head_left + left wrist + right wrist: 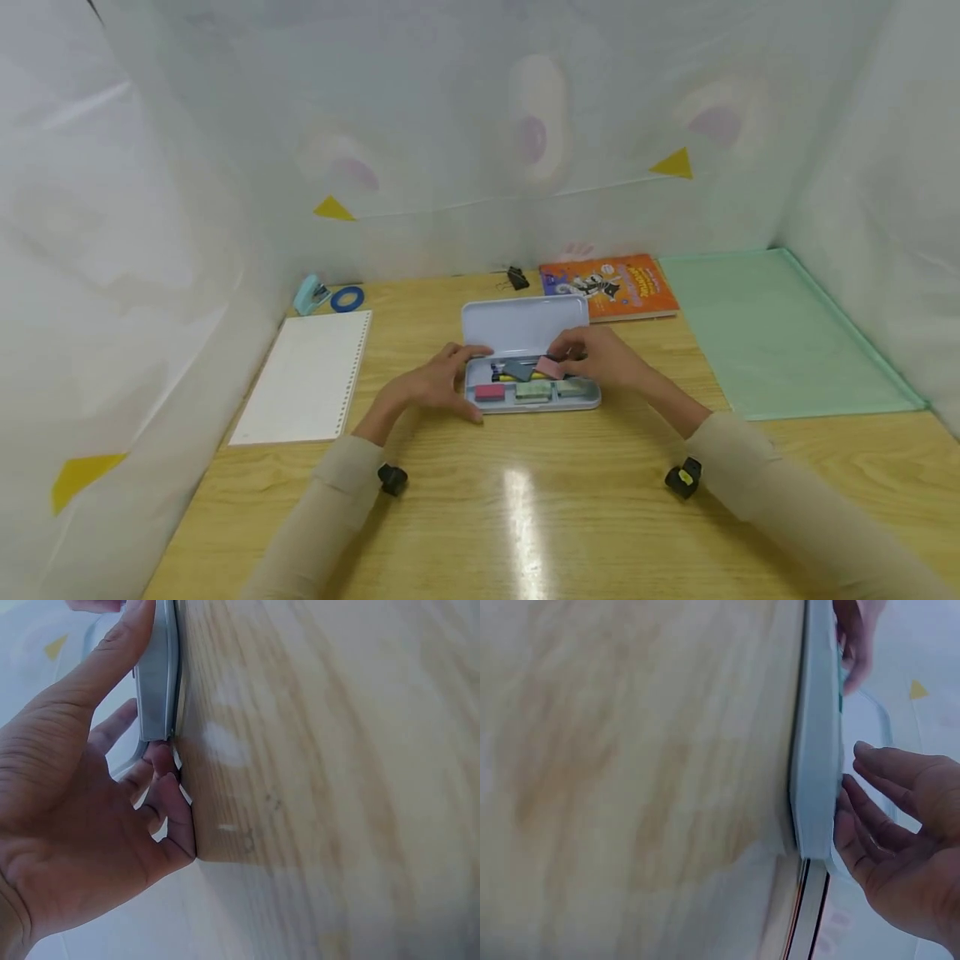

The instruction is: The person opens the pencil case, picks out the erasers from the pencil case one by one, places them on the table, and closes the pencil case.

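An opened pale pencil case (534,407) lies mid-table with its lid (525,325) tilted back. Inside, pencils (512,377) lie behind a row of blocks: a pink block (490,392), a pale green block (533,391) and another greenish one (572,387). A dark grey-blue block (517,370) and a pink eraser-like block (550,367) lie over the pencils. My left hand (435,382) grips the case's left end, thumb at the front and fingers behind. Over the right end is my right hand (603,360), fingers loosely bent, thumb tip right by the pink eraser-like block.
A spiral notebook (303,379) lies left, with blue tape (347,299) and a light-blue stapler-like item (309,295) behind it. Behind the case are a black binder clip (517,277) and an orange book (630,287). A green translucent mat (795,342) covers the right side.
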A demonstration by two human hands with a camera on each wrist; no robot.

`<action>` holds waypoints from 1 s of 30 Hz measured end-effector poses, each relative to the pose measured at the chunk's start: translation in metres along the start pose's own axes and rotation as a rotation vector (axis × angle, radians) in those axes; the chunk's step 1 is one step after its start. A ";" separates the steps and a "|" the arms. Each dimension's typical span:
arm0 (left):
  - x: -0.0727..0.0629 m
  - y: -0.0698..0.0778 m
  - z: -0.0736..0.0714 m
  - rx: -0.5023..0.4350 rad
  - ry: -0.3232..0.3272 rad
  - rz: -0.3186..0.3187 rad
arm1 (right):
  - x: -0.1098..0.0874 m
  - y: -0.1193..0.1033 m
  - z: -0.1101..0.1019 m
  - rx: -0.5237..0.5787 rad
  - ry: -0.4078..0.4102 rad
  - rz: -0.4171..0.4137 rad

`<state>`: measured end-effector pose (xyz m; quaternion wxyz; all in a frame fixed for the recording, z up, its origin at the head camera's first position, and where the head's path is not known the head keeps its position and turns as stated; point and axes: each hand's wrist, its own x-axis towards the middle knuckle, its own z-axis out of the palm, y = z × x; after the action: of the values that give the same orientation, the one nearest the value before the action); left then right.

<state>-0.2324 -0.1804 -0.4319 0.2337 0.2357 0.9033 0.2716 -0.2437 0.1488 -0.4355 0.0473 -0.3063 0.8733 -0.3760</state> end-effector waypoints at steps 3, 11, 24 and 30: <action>0.003 0.001 0.000 0.003 -0.004 0.001 | 0.003 -0.004 0.008 -0.018 -0.003 0.001; 0.005 0.002 -0.002 0.022 -0.021 -0.030 | 0.004 -0.011 0.011 -0.155 0.018 -0.062; 0.005 0.002 -0.004 -0.019 -0.024 -0.040 | -0.012 -0.001 -0.020 0.063 0.122 0.156; 0.004 0.002 -0.004 -0.022 -0.024 -0.041 | -0.026 0.019 -0.041 0.250 0.217 0.300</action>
<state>-0.2367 -0.1780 -0.4290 0.2527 0.2179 0.9020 0.2739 -0.2454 0.1994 -0.4230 0.0462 -0.1224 0.8556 -0.5008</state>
